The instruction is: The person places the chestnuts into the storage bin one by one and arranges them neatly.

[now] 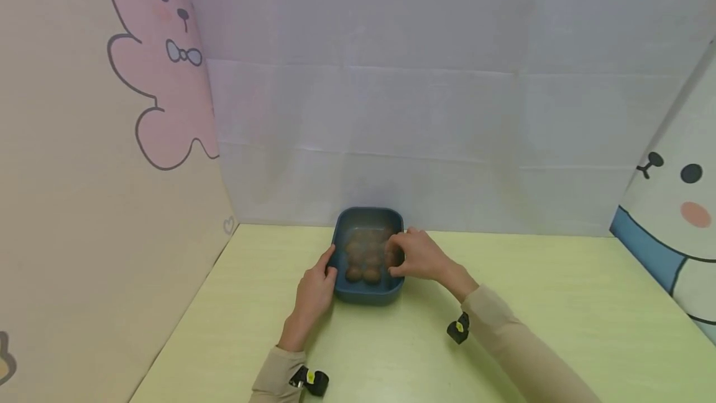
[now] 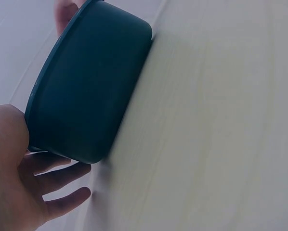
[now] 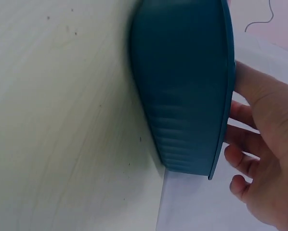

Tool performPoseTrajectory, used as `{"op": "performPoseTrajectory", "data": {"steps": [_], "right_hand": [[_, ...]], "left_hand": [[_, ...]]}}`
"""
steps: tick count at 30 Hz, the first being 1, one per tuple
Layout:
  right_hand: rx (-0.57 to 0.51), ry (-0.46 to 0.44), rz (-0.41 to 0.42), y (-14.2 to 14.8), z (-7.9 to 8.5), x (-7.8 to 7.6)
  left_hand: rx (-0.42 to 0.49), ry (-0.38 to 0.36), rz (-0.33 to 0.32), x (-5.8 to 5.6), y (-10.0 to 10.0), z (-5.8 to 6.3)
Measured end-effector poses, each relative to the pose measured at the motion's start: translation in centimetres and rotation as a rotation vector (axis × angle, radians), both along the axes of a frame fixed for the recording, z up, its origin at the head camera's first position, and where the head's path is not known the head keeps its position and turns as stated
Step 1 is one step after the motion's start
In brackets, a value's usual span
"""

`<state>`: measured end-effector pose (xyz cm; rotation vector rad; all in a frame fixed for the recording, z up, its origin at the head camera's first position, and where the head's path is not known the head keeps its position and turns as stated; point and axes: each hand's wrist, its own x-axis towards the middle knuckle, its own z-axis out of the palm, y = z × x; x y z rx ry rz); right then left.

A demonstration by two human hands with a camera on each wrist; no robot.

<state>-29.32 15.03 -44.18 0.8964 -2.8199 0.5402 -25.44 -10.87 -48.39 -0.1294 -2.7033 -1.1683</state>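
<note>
A dark blue, rounded rectangular container (image 1: 367,298) sits on the table close to the back wall, with several brown, rounded items (image 1: 371,275) inside; they look blurred and hazy. My left hand (image 1: 315,290) holds the container's left side, thumb by the rim and other fingers spread along the outer wall. In the left wrist view those fingers (image 2: 62,180) show below the container's side. Over the right rim reaches my right hand (image 1: 421,255), its thumb and fingers curled round a brown, rounded item at the inner right side. In the right wrist view the container wall hides the fingertips.
The pale yellow-green table (image 1: 403,353) ends at a white cloth wall (image 1: 425,142) right behind the container. Cream side panels with cartoon animals stand left and right. A small black camera (image 1: 311,380) is strapped to the left wrist, another camera (image 1: 458,328) to the right.
</note>
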Motion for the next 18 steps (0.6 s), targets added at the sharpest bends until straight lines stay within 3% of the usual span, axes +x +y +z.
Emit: {"op": "performPoseTrajectory", "data": {"steps": [10,18], "right_hand": [[0.146,-0.14,-0.059,-1.3,0.8,0.0],[0.23,-0.183,-0.115,-2.3,0.9,0.2]], "left_hand": [[-0.001,-0.001,0.004,-0.1,0.0,0.1],[-0.012,-0.007,0.012,0.0,0.2,0.1]]}}
